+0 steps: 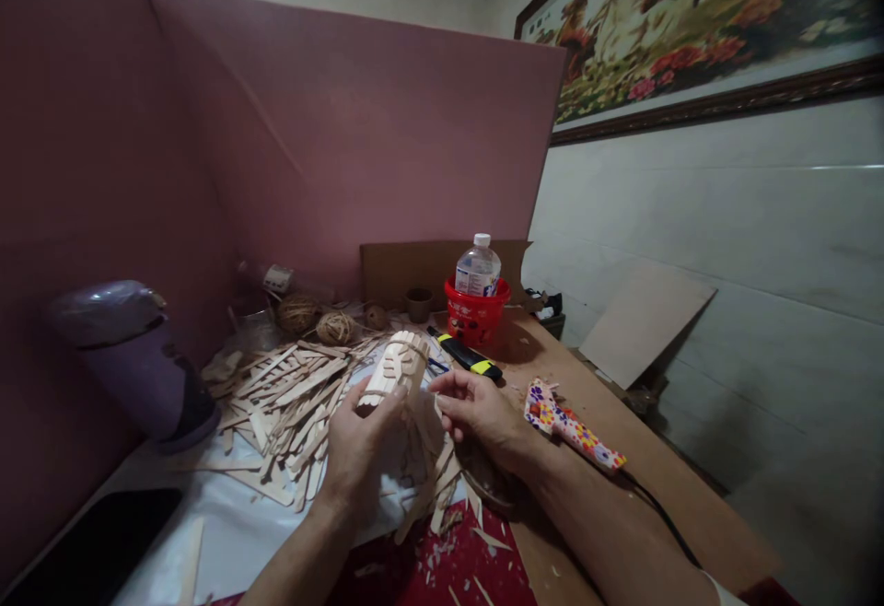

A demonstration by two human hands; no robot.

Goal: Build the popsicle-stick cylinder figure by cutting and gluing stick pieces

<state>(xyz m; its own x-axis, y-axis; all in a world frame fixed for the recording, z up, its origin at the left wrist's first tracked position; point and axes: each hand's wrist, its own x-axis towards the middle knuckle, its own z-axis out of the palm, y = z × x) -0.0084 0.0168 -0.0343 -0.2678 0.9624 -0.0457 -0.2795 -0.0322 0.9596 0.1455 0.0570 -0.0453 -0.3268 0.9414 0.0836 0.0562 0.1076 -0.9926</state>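
Observation:
My left hand (354, 445) is wrapped round a small cylinder of wooden craft sticks (399, 362). Raised leaf-shaped wooden pieces decorate its side, and thin bands circle it near both ends. Just right of the cylinder, my right hand (480, 408) has thumb and fingers drawn together in a pinch. Whatever may be between those fingertips is too small to make out. Loose craft sticks (296, 403) lie heaped to the left of the hands. Behind my right hand rests a black and yellow utility knife (464, 354). A flower-patterned glue gun (570, 426) lies beside my right forearm.
A red bucket (459, 319) holds a plastic bottle (478, 267) at the back. Twine balls (336, 328) and a small brown pot (418, 304) stand behind the sticks. At left are a purple tumbler (142, 376) and a dark flat object (97, 541). Pink panels (359, 145) enclose the table.

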